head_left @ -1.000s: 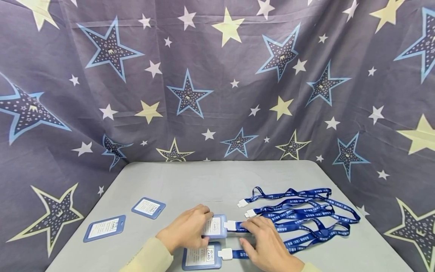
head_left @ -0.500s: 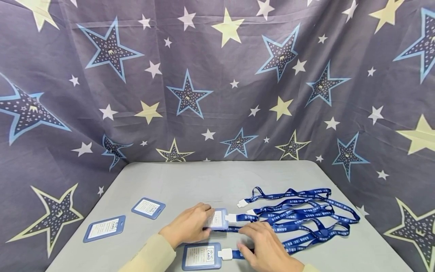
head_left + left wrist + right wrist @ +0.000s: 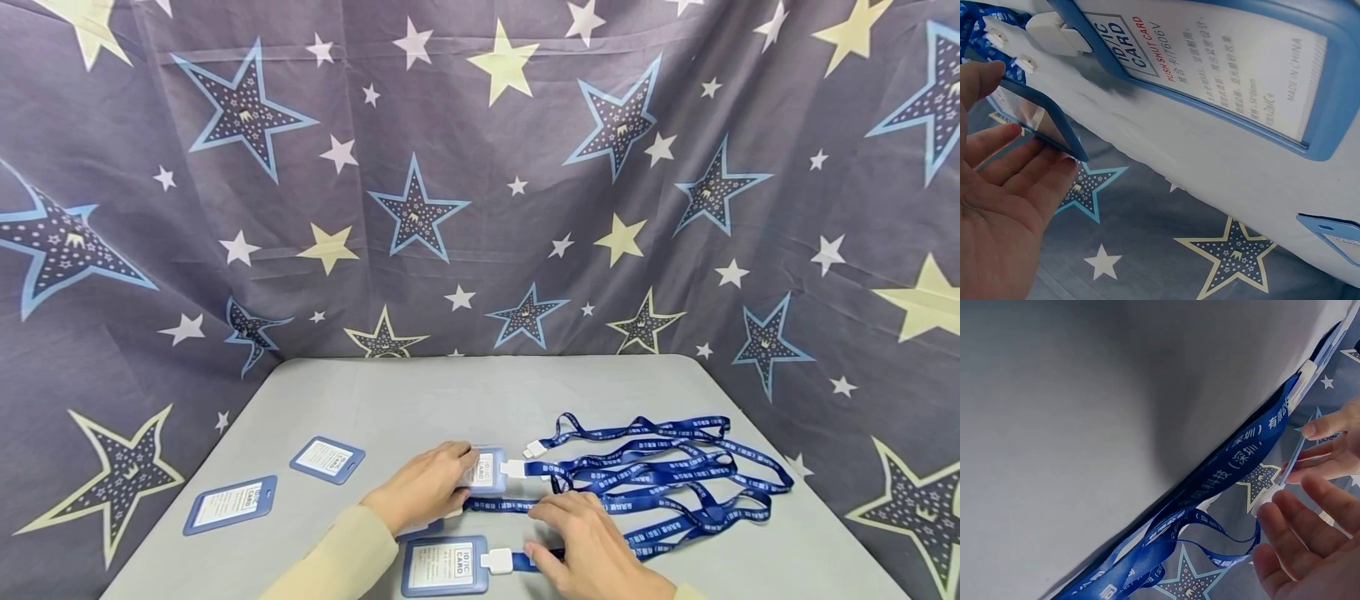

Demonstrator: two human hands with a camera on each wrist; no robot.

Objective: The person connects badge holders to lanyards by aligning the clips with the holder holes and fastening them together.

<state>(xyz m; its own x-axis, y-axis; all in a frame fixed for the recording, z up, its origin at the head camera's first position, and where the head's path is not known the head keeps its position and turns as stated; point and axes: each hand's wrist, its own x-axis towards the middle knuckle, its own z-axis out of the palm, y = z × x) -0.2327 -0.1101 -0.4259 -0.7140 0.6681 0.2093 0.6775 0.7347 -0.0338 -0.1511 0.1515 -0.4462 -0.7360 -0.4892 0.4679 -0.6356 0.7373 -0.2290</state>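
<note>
My left hand (image 3: 429, 487) pinches a blue-framed ID badge holder (image 3: 487, 471) between thumb and fingers, as the left wrist view shows. A white clip (image 3: 514, 468) joins the holder to a blue printed lanyard (image 3: 547, 468). Below that hand, another badge holder (image 3: 422, 528) on a lanyard is mostly covered by it. Closest to the front lies a third badge holder (image 3: 444, 565), its clip (image 3: 498, 561) on a lanyard running under my right hand (image 3: 588, 546). In the right wrist view, the right hand's fingers are loosely extended with nothing gripped.
Two separate badge holders lie at the left of the grey table (image 3: 420, 392), one nearer (image 3: 230, 504) and one farther (image 3: 327, 459). Several blue lanyards (image 3: 675, 475) spread over the right side. One white clip (image 3: 535, 449) lies loose at the back. Star-patterned cloth (image 3: 420, 283) surrounds the table.
My left hand has moved the held badge holder away from me and slightly right, with its clip and lanyard. The lanyard and badge holder underneath have come into view. The right hand has barely moved.
</note>
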